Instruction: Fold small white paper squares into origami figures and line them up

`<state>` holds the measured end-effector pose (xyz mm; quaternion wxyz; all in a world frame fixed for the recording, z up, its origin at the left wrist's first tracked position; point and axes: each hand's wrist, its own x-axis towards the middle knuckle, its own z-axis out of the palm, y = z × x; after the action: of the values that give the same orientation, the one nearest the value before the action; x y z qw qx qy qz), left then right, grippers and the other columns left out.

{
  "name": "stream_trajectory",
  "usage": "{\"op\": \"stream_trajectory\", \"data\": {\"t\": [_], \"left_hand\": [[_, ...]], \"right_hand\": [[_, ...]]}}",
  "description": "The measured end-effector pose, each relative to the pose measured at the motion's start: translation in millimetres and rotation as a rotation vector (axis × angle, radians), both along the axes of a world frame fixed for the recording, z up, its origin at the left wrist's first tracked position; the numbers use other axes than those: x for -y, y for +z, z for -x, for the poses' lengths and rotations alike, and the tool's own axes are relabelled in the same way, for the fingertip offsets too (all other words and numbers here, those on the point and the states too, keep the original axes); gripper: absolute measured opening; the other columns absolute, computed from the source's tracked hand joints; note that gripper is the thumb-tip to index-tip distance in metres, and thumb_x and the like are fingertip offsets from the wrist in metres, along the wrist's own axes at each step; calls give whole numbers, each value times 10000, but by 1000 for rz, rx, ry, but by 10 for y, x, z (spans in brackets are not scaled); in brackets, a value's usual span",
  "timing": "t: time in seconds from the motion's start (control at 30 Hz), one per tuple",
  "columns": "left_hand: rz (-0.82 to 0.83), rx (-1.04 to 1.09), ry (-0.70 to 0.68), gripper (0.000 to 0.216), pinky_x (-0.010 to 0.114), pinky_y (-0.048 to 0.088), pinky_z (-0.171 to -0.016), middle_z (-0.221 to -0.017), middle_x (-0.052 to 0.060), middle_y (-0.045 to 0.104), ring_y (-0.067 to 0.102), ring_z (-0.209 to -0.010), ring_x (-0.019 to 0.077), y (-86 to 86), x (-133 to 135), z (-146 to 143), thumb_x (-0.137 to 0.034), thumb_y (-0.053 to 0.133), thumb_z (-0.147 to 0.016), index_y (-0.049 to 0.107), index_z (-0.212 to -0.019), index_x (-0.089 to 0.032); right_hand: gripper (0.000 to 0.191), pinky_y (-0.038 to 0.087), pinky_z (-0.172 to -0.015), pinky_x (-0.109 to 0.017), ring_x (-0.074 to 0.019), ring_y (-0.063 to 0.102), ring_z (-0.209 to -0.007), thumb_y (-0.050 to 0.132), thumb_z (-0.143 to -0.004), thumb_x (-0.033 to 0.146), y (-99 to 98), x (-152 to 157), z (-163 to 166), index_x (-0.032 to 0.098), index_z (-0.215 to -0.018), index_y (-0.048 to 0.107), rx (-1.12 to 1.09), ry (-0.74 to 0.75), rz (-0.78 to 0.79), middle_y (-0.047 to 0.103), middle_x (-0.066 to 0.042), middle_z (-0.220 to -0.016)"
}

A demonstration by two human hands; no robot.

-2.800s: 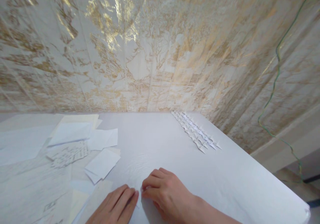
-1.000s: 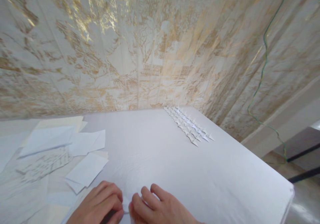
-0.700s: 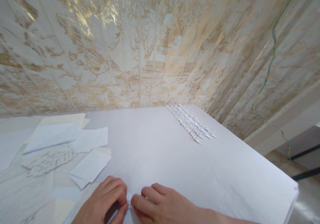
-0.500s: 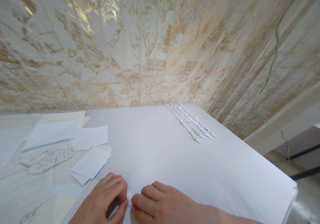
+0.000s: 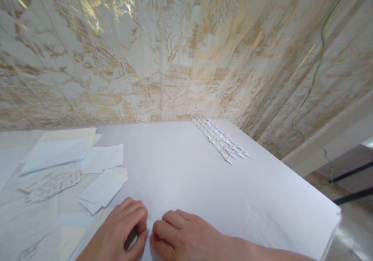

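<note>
Filling the upper frame: a pale wall covering with gold, shiny patterning; toward the right a thin green cord trails down across it.
White desk: the desk stretches across the lower frame, its far edge meeting the wall covering, one corner at lower right.
Spread of papers: loose sheets overlap at lower left, some bearing writing; plain folded slips lie at their right side, just beyond the left hand.
Right hand: at bottom centre the right hand rests low over the desk, fingers curled and bunched together, tips turned toward the other hand.
Left hand: just beside it, the left hand has its thumb and forefinger bent round in a loop, tips drawn close.
Folded pieces: small pointed white shapes stand in slanting rows right of centre, near the desk's far right edge.
Small white paper: between both hands' fingertips, bottom centre, a sliver of small white paper shows, pinched from both sides; the rest is hidden.
</note>
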<state>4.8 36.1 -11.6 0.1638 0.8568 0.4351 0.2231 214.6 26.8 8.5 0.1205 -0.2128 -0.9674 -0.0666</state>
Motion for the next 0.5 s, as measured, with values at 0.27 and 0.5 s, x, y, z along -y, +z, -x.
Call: {"op": "stream_trajectory", "data": {"t": [0.27,0.5], "left_hand": [[33,-45,92,135,351,420,-682,-728,-29,574,546,-726,216,68,24,-29,-231,508,-834,491,-702,-250],[124,67,89,94,356,443,-731,-794,-23,613,562,-804,239,20,14,20,-302,589,-844,574,-759,-264]], "right_hand": [[165,458,-602,-291,-180,506,-752,641,-954,229,-71,11,31,147,-812,631,-11,-10,-32,594,-30,-810],[139,416,-558,-292,-186,491,-710,587,-969,196,-181,35,90,135,-855,636,-82,-35,-111,586,-38,-768]]}}
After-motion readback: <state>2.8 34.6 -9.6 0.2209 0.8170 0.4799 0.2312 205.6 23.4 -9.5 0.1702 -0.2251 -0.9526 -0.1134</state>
